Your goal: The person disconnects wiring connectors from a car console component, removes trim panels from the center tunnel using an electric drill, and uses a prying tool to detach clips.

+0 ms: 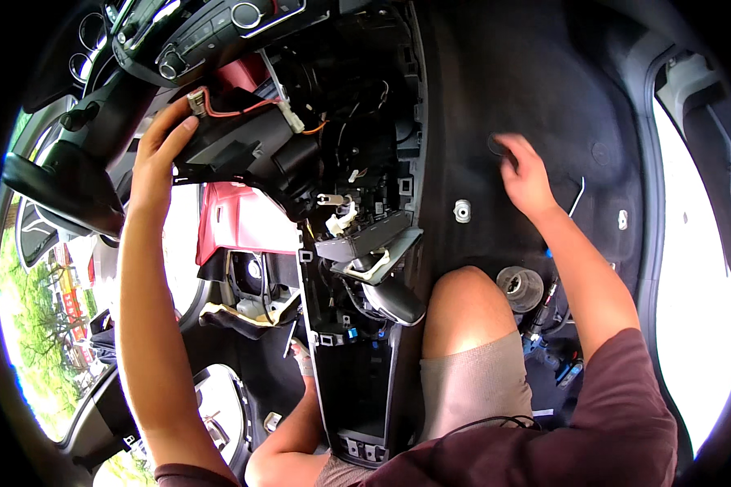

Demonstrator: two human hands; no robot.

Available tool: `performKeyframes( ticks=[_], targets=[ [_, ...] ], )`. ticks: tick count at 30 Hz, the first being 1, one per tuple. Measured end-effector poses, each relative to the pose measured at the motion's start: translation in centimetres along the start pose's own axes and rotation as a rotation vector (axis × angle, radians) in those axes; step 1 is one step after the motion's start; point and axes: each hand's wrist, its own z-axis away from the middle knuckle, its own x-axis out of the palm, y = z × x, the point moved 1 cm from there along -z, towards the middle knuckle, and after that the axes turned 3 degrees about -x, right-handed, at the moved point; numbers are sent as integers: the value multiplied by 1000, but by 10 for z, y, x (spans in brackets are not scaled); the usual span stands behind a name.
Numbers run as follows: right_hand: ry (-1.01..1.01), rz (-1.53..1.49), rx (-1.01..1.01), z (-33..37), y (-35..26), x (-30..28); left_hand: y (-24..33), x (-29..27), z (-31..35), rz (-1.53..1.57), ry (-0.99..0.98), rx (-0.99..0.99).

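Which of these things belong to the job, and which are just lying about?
Seemingly part of the job:
white connector in the left hand
pink wires running from it
opened centre console

Seemingly lying about, untouched, though they may serve too:
translucent cup
blue-and-black tool on the floor

super contrasty light in this one; daylight pours in from both sides — the door opening (692, 325) on the right is blown out to plain white, and the greenery (36, 325) on the left looks washed out with some bluish fringing at the edge; meanwhile the console bin (356, 381) sinks to near black, so detail down there is mush; the shorts (475, 385) catch a bright patch; right hand (526, 174) is kinda smeared and soft, left hand (158, 146) looks crisper; fisheye bends everything near the rim — corners go fully black
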Motion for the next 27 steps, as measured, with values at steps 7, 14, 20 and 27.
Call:
performKeyframes(
  ticks=[7, 14, 20, 27],
  targets=[
    [-332, -595, -116, -121, -194, 98, -6, -9, 5, -8, 39, -47],
    [-399, -948, 69, -130, -211, 141, -7, -9, 19, -8, 92, -39],
    [-293, -599, -237, -134, -209, 133, -3, -5, 21, -14, 112, -49],
    [-213, -226, -468, -148, -218, 128, 3, -2, 13, 7, 66, -63]
  ],
)
